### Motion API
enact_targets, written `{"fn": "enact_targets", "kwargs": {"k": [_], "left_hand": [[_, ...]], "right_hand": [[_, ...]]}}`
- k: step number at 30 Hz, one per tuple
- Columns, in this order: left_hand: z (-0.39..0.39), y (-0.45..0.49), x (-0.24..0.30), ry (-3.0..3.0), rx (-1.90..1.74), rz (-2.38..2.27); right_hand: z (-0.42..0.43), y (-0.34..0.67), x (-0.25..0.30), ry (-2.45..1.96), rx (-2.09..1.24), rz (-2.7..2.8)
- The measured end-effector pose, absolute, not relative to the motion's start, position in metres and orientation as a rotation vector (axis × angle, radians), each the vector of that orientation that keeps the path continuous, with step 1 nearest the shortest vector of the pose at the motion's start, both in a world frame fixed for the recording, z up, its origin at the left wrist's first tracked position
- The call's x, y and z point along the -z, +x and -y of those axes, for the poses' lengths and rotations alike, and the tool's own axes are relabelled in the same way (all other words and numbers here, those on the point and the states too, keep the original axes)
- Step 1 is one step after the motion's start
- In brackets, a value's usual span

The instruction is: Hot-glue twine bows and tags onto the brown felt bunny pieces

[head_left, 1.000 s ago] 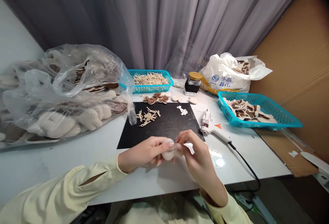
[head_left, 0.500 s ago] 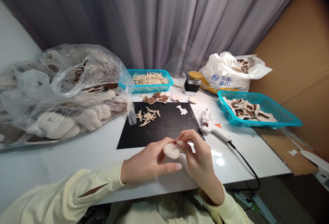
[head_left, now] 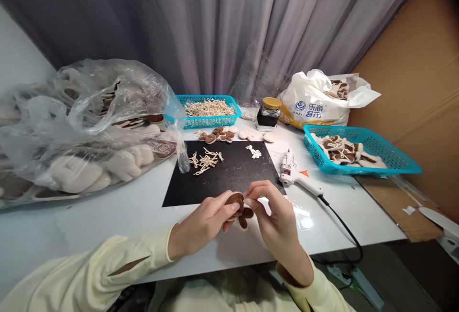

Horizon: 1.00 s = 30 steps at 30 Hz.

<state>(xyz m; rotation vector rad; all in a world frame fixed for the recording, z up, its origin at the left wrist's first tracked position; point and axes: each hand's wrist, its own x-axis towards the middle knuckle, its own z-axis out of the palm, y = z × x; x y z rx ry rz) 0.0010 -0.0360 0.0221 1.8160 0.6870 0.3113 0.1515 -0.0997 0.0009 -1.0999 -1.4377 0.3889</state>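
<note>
1. Fabric piece (head_left: pixel 235 199), brown, lobed, cream-edged: btwn both hands, grasped in L hand (head_left: pixel 204 220).
2. R hand (head_left: pixel 275 212): pinching piece's R edge.
3. White glue gun (head_left: pixel 303 184): ahead-R of R hand, on glossy white worktop (head_left: pixel 118 211).

Room to pass lies above the black mat (head_left: pixel 233 174), between 2 obstacles: the plastic bag (head_left: pixel 93 130) and the glue gun (head_left: pixel 288 173).

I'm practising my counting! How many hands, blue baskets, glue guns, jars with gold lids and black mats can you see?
Hands: 2
Blue baskets: 2
Glue gun: 1
Jar with a gold lid: 1
Black mat: 1
Total: 7
</note>
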Motion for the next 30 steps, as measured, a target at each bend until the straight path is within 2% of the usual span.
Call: {"fn": "enact_targets", "kwargs": {"k": [4,8,13,19,23,30], "left_hand": [[0.031,0.004,-0.017,1.514,-0.308,-0.702],[0.029,0.006,-0.017,1.336,-0.297,-0.656],[0.028,0.006,-0.021,1.315,-0.276,-0.605],[0.014,0.007,-0.033,1.542,-0.165,-0.658],[0.008,0.007,-0.029,1.381,-0.053,-0.657],[0.013,0.006,-0.018,1.128,-0.136,-0.642]], "right_hand": [[0.099,0.153,-0.003,-1.119,-0.291,1.477],[0.099,0.156,-0.003,-1.198,-0.348,1.438],[0.100,0.161,-0.003,-1.192,-0.510,1.395],[0.099,0.165,-0.008,-1.186,-0.436,1.528],[0.101,0.168,-0.007,-1.189,-0.407,1.598],[0.109,0.173,-0.003,-1.200,-0.486,1.648]]}}
